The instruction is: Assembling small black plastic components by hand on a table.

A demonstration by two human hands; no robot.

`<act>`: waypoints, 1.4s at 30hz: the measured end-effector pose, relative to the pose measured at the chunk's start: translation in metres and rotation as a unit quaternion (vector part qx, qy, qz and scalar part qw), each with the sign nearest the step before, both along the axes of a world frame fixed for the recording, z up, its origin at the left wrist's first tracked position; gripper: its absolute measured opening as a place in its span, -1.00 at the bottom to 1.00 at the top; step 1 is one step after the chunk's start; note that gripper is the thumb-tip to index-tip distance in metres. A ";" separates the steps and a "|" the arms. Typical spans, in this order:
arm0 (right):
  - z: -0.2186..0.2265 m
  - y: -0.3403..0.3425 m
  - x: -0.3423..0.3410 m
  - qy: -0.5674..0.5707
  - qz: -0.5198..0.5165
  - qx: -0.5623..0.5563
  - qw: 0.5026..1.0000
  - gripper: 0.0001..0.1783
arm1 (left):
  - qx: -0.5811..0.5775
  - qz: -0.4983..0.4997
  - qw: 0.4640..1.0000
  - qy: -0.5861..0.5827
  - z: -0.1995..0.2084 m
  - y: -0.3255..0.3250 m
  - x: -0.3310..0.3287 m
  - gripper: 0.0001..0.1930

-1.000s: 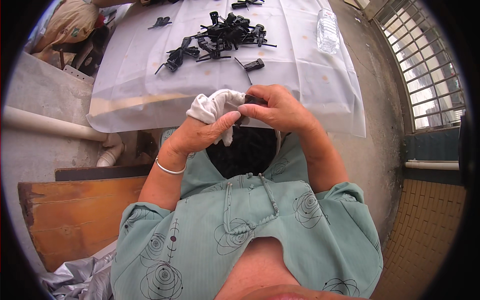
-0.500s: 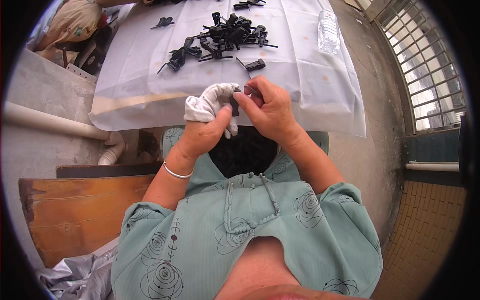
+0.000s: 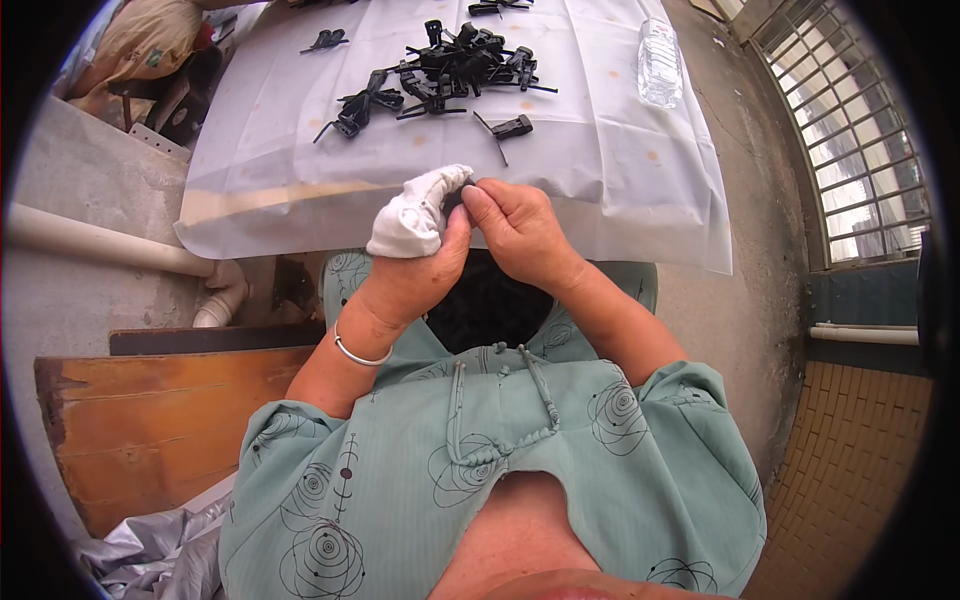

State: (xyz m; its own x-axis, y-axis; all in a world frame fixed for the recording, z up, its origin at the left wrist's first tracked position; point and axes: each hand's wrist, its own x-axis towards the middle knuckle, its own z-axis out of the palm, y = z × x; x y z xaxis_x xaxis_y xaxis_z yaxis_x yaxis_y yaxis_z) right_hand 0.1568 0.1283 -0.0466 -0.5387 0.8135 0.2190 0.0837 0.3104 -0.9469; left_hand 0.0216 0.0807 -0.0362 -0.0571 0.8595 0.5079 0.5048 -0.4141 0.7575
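Note:
My left hand (image 3: 432, 264) has a white cloth covering (image 3: 408, 222) over its fingers, with the thumb bare. It is closed on a small black plastic piece (image 3: 455, 192), mostly hidden by cloth and fingers. My right hand (image 3: 522, 222) meets it from the right, its thumb and curled fingers pinched at the same piece; what exactly they grip is hidden. Just beyond the hands, a single black plastic piece (image 3: 512, 127) with thin arms lies on the table. Farther off is a heap of similar black pieces (image 3: 465, 65).
White plastic sheeting (image 3: 590, 170) covers the table. A clear bottle (image 3: 660, 65) lies at its right. Between my knees is a dark mass (image 3: 490, 305), indistinct in shadow. A wooden board (image 3: 170, 420) and a white pipe (image 3: 110, 240) are on the left, a barred window (image 3: 850, 120) on the right.
My right hand has turned and closed in against the left, its fingers now curled down. The black piece between the hands shows less than before. The pieces on the table have stayed put.

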 end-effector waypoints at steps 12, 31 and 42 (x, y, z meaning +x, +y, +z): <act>0.015 0.011 0.015 -0.126 0.009 0.013 0.992 -0.78 | -0.143 -0.096 0.948 -0.267 0.004 0.001 -0.017 -0.69; 0.013 0.005 0.010 -0.008 0.034 0.056 0.998 -0.79 | -0.133 -0.121 0.964 -0.196 0.003 0.004 -0.006 -0.77; -0.005 -0.006 -0.008 0.000 -0.008 0.036 0.999 -0.76 | -0.067 -0.036 0.997 0.013 -0.007 -0.009 -0.003 -0.76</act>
